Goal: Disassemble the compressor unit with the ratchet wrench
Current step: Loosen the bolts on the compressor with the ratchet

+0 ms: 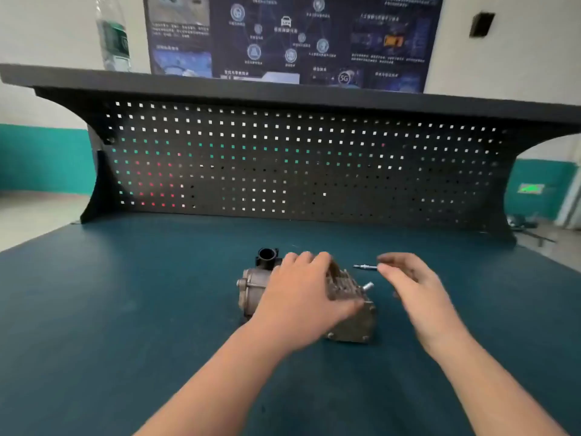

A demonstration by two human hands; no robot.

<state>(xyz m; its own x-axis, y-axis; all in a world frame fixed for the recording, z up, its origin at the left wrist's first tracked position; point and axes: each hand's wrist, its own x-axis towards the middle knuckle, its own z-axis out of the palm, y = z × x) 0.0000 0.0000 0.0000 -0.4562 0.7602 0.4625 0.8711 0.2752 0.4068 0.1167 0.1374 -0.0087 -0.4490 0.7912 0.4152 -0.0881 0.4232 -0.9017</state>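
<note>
Head view recorded the compressor unit [349, 313], a bronze-grey finned metal casting with bolted end plates, lying on the teal bench mat [125, 309], its long axis running from far left to near right. Left hand [301, 297] lay spread over its top. Right hand [415, 287] hovered beside it, fingers relaxed, holding nothing, fingertips near a loose bolt [364, 267].

My single head camera looks forward and down across the workbench [125, 294], close above it, facing the pegboard [298, 158] behind.
</note>
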